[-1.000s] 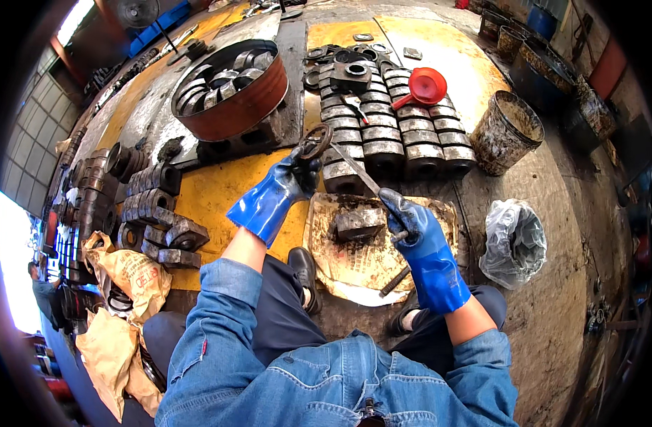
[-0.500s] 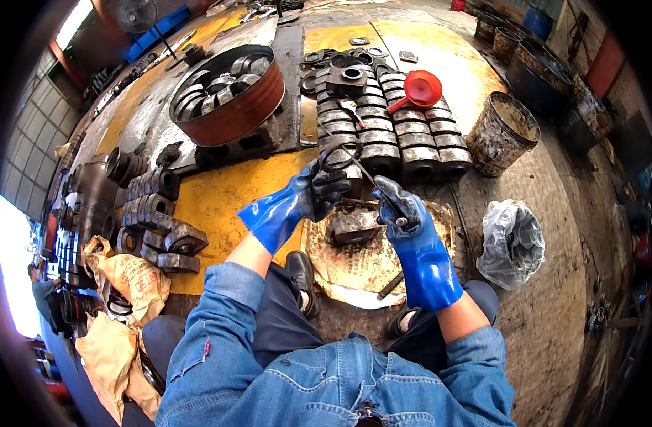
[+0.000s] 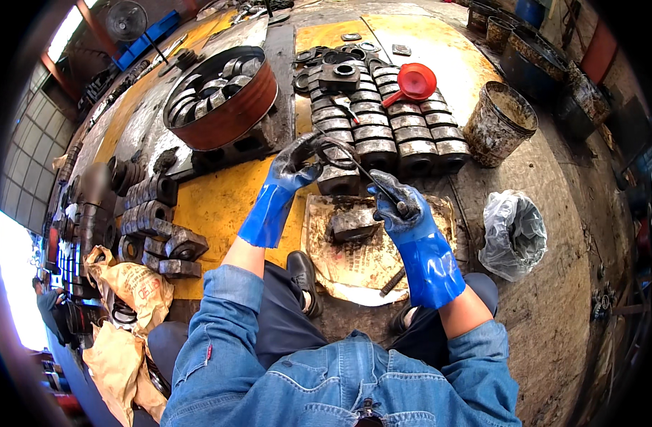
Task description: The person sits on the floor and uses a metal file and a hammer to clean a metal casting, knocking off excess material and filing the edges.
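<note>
My left hand (image 3: 297, 158), in a grease-blackened blue rubber glove, is closed on one side of a thin dark ring (image 3: 334, 149), raised above the floor. My right hand (image 3: 406, 215), gloved the same way, is wrapped round a slim metal pick-like tool (image 3: 363, 171). Its shaft points up and left and meets or crosses the ring's near right edge; whether it touches I cannot tell. Below my hands a greasy metal block (image 3: 354, 225) rests on a stained paper sheet (image 3: 324, 274). A dark rod-like handle (image 3: 392, 282) lies on that sheet beside my right cuff.
Rows of metal blocks (image 3: 374, 135) stand ahead, with a red plastic scoop (image 3: 416, 82) and a brush (image 3: 346, 107) on top. A cut drum (image 3: 230, 117) holds metal parts. At right are a grimy bucket (image 3: 498, 135) and a bag-lined bin (image 3: 511, 235); brown paper bags (image 3: 119, 356) lie left.
My left hand has moved up and left and turned, and the ring shows more openly. My right hand keeps hold of the tool, nearly in place. The whole view has shifted slightly.
</note>
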Motion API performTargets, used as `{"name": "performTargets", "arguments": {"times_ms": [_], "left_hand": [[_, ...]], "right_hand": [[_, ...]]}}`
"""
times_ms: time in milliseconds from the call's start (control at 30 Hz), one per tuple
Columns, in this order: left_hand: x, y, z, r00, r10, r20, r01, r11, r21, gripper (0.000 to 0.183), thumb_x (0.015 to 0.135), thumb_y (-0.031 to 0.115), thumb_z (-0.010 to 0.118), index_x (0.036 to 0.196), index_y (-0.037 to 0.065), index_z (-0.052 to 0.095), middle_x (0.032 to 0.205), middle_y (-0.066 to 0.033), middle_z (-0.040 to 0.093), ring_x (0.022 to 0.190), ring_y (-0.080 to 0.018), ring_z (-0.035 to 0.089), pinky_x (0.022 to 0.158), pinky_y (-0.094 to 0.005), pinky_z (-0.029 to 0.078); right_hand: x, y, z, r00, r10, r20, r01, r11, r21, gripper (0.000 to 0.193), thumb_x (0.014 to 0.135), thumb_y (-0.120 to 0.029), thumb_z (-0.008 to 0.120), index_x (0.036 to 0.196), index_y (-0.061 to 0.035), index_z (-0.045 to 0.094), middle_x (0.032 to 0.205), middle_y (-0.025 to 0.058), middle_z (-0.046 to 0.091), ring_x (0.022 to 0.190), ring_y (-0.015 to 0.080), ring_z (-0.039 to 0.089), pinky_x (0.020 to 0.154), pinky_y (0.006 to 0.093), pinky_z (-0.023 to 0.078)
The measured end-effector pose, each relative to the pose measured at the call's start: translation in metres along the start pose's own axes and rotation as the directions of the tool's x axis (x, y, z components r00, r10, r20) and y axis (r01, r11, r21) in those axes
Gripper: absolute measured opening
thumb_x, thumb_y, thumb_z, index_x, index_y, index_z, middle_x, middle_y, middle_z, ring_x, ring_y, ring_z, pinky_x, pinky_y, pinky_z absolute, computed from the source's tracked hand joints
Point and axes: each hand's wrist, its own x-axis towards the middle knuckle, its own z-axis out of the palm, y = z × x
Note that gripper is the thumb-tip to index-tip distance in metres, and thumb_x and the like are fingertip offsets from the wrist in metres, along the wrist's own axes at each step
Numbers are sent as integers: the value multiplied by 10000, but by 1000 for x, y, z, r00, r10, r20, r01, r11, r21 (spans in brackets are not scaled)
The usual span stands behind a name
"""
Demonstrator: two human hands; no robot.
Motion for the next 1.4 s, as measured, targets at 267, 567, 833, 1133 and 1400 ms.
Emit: {"name": "performTargets", "arguments": {"times_ms": [267, 567, 833, 1133, 1400], "left_hand": [[-11, 7, 15, 997, -46, 65, 46, 999, -12, 499, 875, 106, 702, 1346, 44, 550, 1263, -79, 653, 1125, -197, 631, 943, -337, 509], [-20, 18, -6, 800, -589, -114, 484, 746, -456, 418, 918, 151, 670, 1314, 60, 570, 1220, -87, 677, 1079, -217, 659, 872, -330, 532], [-15, 1, -13, 759, -575, -304, 432, 795, -426, 273, 955, 267, 656, 1162, 90, 677, 1097, -104, 722, 931, -228, 709, 698, -353, 580], [-13, -37, -29, 882, -446, -155, 326, 813, -482, 324, 917, 239, 708, 1187, 61, 680, 1103, -114, 720, 967, -247, 702, 798, -448, 607], [-20, -21, -21, 887, -443, -129, 370, 850, -377, 332, 912, 235, 717, 1196, 67, 677, 1105, -98, 723, 982, -217, 698, 785, -387, 586]], "right_hand": [[-1, -14, 9, 999, 34, 20, -31, 985, -172, 433, 959, -197, 621, 1373, -87, 553, 1034, 83, 678, 762, 102, 610, 592, 256, 502], [-3, -32, 23, 974, 185, -127, -209, 955, -212, 350, 974, -141, 588, 1306, -31, 578, 980, 65, 685, 696, 132, 644, 633, 293, 562], [-10, -58, 37, 848, 493, -194, -487, 870, 81, 349, 947, -126, 626, 1278, -18, 600, 1032, 84, 689, 728, 129, 651, 637, 300, 571], [-5, -58, 39, 770, 613, -176, -578, 788, 212, 344, 935, -135, 642, 1257, -18, 614, 1054, 101, 693, 713, 118, 634, 604, 274, 543], [-6, -54, 38, 766, 602, -225, -569, 798, 199, 340, 924, -143, 657, 1238, -18, 626, 1074, 116, 697, 700, 109, 620, 574, 252, 517]]}}
